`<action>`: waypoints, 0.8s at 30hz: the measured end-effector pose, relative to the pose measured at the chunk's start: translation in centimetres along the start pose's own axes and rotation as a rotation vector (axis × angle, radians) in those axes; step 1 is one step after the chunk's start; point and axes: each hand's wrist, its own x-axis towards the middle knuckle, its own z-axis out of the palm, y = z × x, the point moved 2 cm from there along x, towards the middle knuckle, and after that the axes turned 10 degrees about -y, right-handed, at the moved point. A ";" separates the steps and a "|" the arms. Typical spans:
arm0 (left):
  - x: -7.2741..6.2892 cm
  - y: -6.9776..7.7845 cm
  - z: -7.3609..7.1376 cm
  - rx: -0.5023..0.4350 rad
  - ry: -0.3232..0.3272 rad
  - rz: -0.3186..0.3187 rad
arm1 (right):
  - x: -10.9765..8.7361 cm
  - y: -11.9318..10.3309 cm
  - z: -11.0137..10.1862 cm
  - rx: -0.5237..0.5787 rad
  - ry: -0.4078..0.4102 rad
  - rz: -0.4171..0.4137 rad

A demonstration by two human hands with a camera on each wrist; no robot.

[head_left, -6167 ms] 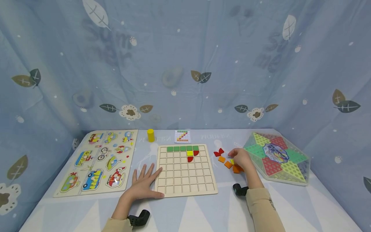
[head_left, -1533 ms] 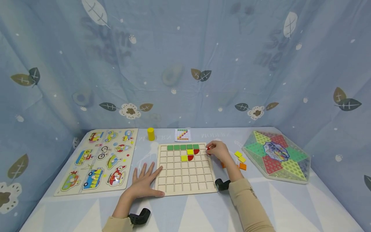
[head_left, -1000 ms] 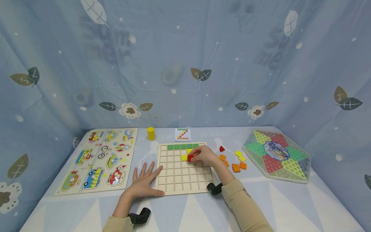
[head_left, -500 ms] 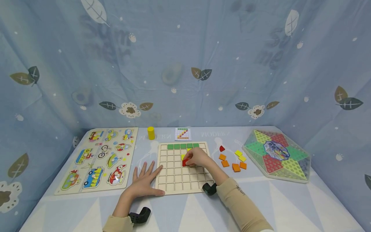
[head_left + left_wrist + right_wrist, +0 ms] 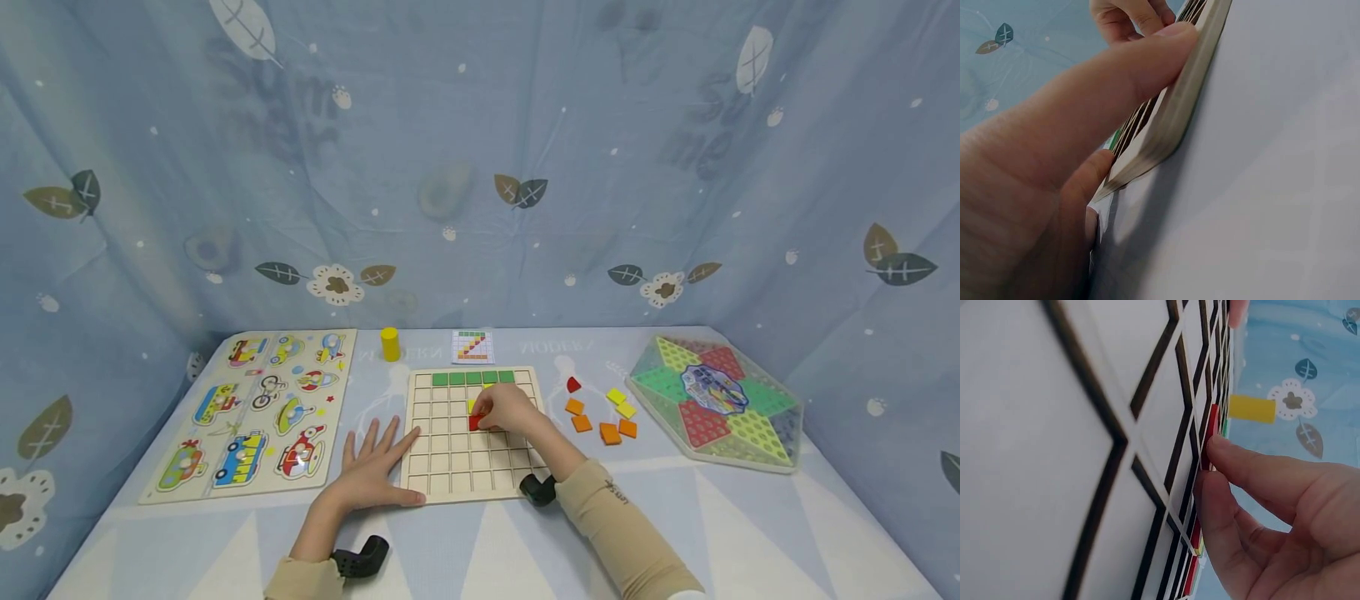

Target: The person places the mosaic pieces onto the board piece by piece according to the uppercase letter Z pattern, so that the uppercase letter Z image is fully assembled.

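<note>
In the head view, a wooden grid board [image 5: 440,467] lies on the table with a row of green square tiles [image 5: 467,378] near its far edge. My left hand [image 5: 367,482] rests at the board's left side, fingers spread, the thumb on its near left corner. Thumb and fingers of my right hand [image 5: 508,408] pinch a red tile [image 5: 475,423] over the grid, just in front of a yellow tile [image 5: 472,406]. In the right wrist view that red tile [image 5: 1212,419] stands tilted against the grid cells. My right hand covers the other tiles around it.
Right of the board lie one red piece [image 5: 573,384], several orange squares [image 5: 611,433] and yellow squares [image 5: 616,396]. A pattern card [image 5: 472,347] and a yellow cylinder [image 5: 390,344] stand behind. A vehicle puzzle board [image 5: 277,417] is left, a hexagonal game box [image 5: 716,400] right.
A second yellow tile has come onto the board. My right hand has brought a red tile leftward from beside the board to the cell before that yellow tile. My left hand stays put.
</note>
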 end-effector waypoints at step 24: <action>0.0 -0.1 0.1 -0.017 0.010 0.013 | -2.9 5.1 -3.5 0.240 0.236 0.109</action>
